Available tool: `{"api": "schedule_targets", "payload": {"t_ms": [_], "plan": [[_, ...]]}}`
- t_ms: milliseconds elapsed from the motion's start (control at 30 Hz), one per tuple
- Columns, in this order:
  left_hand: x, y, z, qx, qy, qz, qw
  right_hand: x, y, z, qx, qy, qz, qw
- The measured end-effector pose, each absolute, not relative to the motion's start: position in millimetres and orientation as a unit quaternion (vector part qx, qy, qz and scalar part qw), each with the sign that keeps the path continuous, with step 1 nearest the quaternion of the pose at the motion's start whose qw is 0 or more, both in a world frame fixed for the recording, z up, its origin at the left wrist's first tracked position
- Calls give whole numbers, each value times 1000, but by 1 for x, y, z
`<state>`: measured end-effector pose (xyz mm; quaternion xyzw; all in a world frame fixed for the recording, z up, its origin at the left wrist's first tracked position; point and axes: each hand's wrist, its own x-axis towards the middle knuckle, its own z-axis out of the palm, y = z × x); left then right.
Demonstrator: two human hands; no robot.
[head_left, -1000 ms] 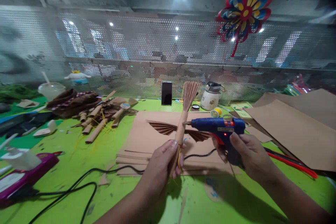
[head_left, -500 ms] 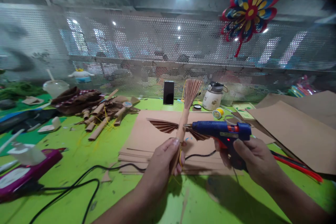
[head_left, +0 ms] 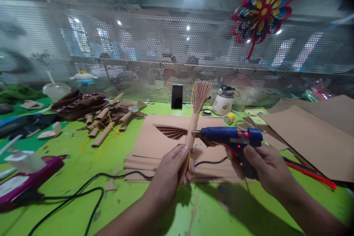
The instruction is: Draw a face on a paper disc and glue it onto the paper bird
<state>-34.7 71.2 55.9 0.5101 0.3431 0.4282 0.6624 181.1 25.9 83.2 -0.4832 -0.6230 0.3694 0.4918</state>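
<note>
My left hand [head_left: 173, 164] is wrapped round the lower end of a brown paper bird [head_left: 191, 131], a rolled tube held upright with a slight tilt. Pleated paper fans out at its top, and a pleated wing [head_left: 171, 132] sticks out to each side. The right wing is partly hidden. In my right hand [head_left: 261, 164] is a blue hot glue gun [head_left: 231, 135], its red light lit. Its metal nozzle points left, at the tube near where the wings join; whether it touches cannot be told. Yellow string hangs by my left fingers.
Brown paper sheets [head_left: 146, 125] lie stacked beneath my hands. Several paper rolls [head_left: 103, 134] with yellow string lie left. A black cord [head_left: 118, 174] crosses the table near a purple power strip [head_left: 52, 169]. A phone [head_left: 177, 96], a white bottle [head_left: 222, 102] and large cardboard sheets [head_left: 309, 132] stand or lie beyond.
Almost nothing differs. The glue gun's nozzle has shifted very slightly left along with the whole view; both hands keep their holds.
</note>
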Motion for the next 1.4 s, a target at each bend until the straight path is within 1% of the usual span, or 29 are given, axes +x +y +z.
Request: {"api": "schedule_targets", "payload": {"t_ms": [300,600,900,1133,1233,1400], "plan": [[-35,71,58,501,339,435,668,184,27,84,-490,-646,350,469],[-34,69,57,513,351,423,659,178,25,86,-501,-628,316,505],[-34,71,60,514,350,429,655,177,24,85,-496,-635,331,491],[-33,68,59,513,368,424,649,177,26,85,-502,-637,290,508],[-33,68,59,517,367,423,648,180,26,84,-504,-644,286,499],[-33,70,59,532,368,423,634,185,26,82,-485,-682,299,458]]}}
